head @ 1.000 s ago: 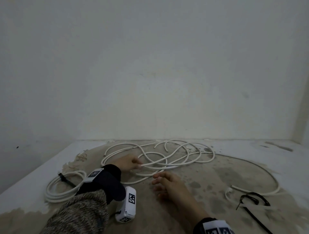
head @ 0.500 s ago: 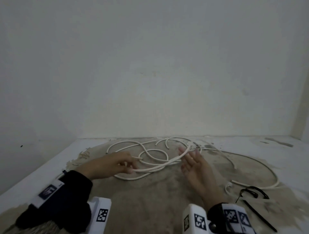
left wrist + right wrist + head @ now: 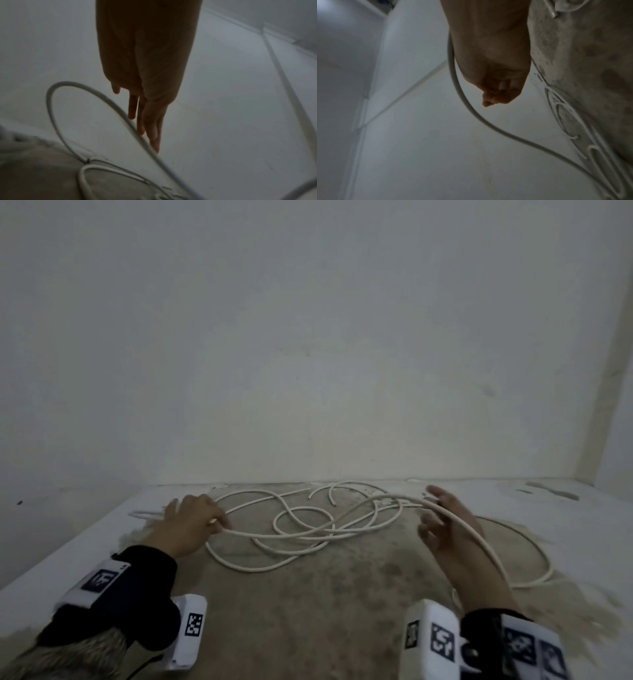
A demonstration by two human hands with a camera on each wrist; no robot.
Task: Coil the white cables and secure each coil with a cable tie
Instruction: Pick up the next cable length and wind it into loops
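A long white cable [image 3: 301, 534] lies in loose tangled loops on a stained beige rug [image 3: 308, 604]. My left hand [image 3: 209, 523] is at the left of the tangle and pinches one strand, which comes out past it as a small loop. In the left wrist view the fingers [image 3: 150, 121] point down beside that loop of the cable [image 3: 56, 94]. My right hand [image 3: 442, 525] hovers at the right, fingers loosely spread. A raised strand lies over it and runs back along the wrist. In the right wrist view the cable [image 3: 458, 86] passes beside the hand [image 3: 496, 67], outside the curled fingers.
The rug lies on a white floor [image 3: 68, 542] against a plain wall [image 3: 308, 371], with a room corner at the far right. Two loose cable ends [image 3: 332, 501] lie near the wall. A wide loop [image 3: 534, 553] curves round on the right.
My left hand has drawn its strand to the left. My right hand has risen and moved right, and a strand now lies over it. The view has tilted up.
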